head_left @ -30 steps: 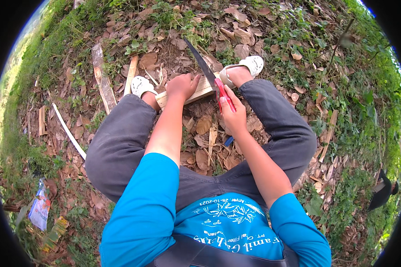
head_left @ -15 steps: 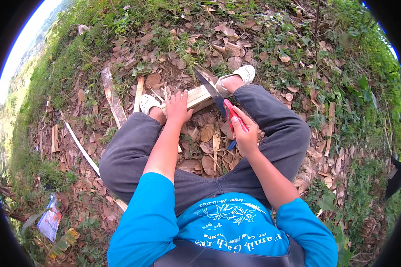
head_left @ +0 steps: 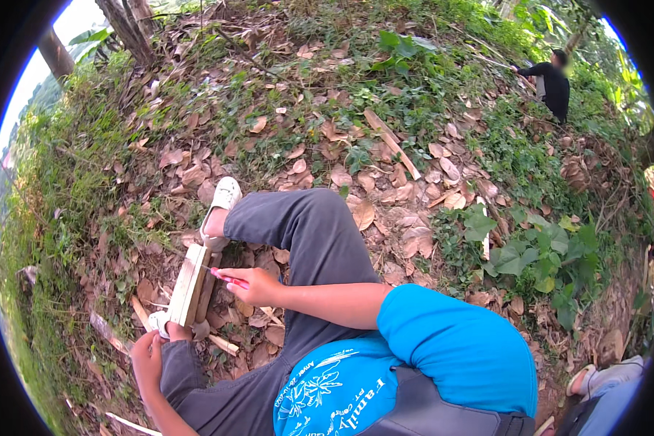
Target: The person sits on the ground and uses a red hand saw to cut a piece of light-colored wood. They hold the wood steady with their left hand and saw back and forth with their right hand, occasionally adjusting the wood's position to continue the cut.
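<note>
A pale squared length of wood [head_left: 189,282] lies between my two white clogs, with a darker piece of wood [head_left: 208,294] along its right side. My right hand [head_left: 258,286] is closed around the red handle of a handsaw [head_left: 232,280]. Its blade is seen almost edge-on, a thin line pointing at the wood; I cannot tell whether it touches. My left hand [head_left: 148,361] is off the wood, beside the left clog [head_left: 160,324] and near my left knee. Its fingers are loosely bent and apart, and nothing shows in them.
Dry leaves and weeds cover the sloping ground. A wooden strip [head_left: 392,144] lies uphill, another plank [head_left: 109,333] at the left. A person in dark clothes [head_left: 554,86] stands far right holding a long pole. Another person's leg [head_left: 614,379] is at the lower right. Tree trunks [head_left: 127,33] rise far left.
The view has swung to the right, bringing two other people into sight. My left hand has come off the wood. My right hand still grips the saw, its blade now seen edge-on.
</note>
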Available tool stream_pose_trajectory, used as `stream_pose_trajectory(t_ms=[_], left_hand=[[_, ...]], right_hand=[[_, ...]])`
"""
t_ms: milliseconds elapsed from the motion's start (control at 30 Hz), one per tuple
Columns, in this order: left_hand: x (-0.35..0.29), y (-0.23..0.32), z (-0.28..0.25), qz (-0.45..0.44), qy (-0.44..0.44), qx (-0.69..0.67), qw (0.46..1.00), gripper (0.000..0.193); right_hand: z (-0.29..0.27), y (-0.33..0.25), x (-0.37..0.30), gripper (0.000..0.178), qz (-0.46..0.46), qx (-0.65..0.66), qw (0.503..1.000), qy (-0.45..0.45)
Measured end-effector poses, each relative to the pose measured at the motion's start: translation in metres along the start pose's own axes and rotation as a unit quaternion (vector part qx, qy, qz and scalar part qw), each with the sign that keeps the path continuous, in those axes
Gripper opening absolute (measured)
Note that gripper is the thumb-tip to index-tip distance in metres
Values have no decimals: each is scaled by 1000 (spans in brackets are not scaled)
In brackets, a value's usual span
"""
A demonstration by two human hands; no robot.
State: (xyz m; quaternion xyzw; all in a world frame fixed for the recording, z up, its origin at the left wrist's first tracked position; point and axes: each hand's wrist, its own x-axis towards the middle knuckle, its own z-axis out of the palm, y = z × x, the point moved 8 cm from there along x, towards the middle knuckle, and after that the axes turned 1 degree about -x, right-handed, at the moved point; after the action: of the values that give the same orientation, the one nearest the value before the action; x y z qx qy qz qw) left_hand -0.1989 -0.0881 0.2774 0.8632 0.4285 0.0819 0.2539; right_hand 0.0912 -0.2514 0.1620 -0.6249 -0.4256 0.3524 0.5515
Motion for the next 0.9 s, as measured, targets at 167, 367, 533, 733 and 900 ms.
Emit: stream_pose_trajectory(t_ms=[167,367,533,733,900], left_hand=[[-140,-22,-86,35,266,146,952,44],[-335,18,46,-116,269,154,944,54],[-409,8,193,-211,93,-26,973,59],[-403,44,185,-142,150,-43,977,70],[-357,105,126,0,242,97,965,90]], right_hand=[[3,32,-3,48,-43,7,999,27],[13,24,-4,53,-64,10,998,14],[10,21,-3,52,-59,-13,998,-4],[10,34,-6,55,-22,-41,998,-31],[3,32,-14,56,-41,-43,998,-29]])
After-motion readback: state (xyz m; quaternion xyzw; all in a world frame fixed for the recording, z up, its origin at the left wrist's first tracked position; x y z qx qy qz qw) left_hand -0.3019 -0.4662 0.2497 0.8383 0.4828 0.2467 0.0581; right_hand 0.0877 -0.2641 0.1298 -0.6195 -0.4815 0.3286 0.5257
